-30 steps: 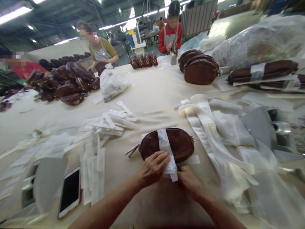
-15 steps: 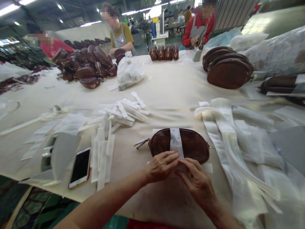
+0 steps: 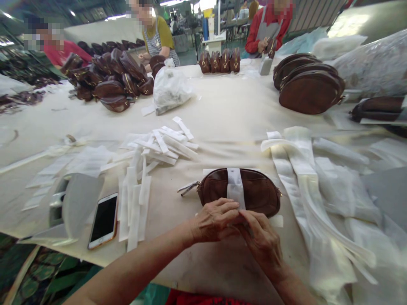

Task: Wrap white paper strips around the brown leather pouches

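A brown leather bag [image 3: 259, 188] lies on the table in front of me, a white strip [image 3: 235, 185] wrapped crosswise over its middle. My left hand [image 3: 218, 218] is closed over the bag's near edge, fingertips pressed on the lower part of the strip. Right beside it, my right hand [image 3: 261, 235] pinches at the strip's lower end, its thumb tucked under. The fingers hide that end of the strip and the bag's front edge. From the bag's left end sticks out a wrapped zipper pull [image 3: 188, 187].
Loose white strips [image 3: 135, 203] and a phone [image 3: 103, 221] lie to the left, near a tape dispenser [image 3: 59, 203]. White wrapping sheets [image 3: 305, 169] cover the right side. Finished-looking bags [image 3: 311, 89] stand behind; several co-workers are across the table.
My right hand has closed in against the left, its thumb and fingers drawn together at the strip's end. The view has tipped slightly downward; the bag stays in place.
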Demonstrator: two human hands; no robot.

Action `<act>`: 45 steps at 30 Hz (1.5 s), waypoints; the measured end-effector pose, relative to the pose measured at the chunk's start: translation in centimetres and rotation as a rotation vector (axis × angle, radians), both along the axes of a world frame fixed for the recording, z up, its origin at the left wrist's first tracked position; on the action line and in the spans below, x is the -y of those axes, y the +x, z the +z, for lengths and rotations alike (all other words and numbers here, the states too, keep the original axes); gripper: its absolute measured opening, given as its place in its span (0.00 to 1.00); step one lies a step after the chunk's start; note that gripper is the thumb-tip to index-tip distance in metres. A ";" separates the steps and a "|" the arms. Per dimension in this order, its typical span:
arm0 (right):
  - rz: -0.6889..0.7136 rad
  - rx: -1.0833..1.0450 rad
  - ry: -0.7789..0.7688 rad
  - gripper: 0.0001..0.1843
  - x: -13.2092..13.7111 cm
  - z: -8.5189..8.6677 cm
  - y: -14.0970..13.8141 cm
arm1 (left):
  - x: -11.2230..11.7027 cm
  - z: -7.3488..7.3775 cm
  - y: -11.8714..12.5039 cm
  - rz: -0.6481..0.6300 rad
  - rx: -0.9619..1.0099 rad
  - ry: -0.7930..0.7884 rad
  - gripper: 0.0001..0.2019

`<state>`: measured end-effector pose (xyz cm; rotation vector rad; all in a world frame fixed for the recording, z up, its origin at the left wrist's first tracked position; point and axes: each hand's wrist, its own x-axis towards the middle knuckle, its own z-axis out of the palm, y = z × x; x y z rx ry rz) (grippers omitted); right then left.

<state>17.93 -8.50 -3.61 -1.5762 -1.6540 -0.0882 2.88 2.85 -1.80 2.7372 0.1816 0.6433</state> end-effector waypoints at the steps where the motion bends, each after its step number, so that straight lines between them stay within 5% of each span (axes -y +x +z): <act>1: 0.001 0.002 0.002 0.15 0.0 0.0 0.0 | 0.1 -0.3 0.2 0.033 0.020 0.024 0.13; 7: 0.024 -0.108 -0.007 0.20 2.6 -0.2 0.4 | 0.4 -0.9 0.7 0.092 0.071 0.073 0.08; 11: -0.030 -0.109 -0.073 0.16 5.2 -1.7 0.3 | 0.5 -0.7 0.8 0.085 0.072 0.077 0.06; 15: 0.011 -0.077 -0.120 0.23 5.4 -2.7 -0.5 | 0.7 -0.8 0.8 0.107 0.056 0.077 0.05; 26: 0.171 0.087 0.079 0.15 3.9 -1.1 -1.1 | 1.6 -1.0 0.8 0.140 0.115 0.215 0.12; 45: 0.298 0.188 0.096 0.17 4.1 0.7 -0.8 | 1.9 -2.2 0.4 0.107 0.176 0.261 0.11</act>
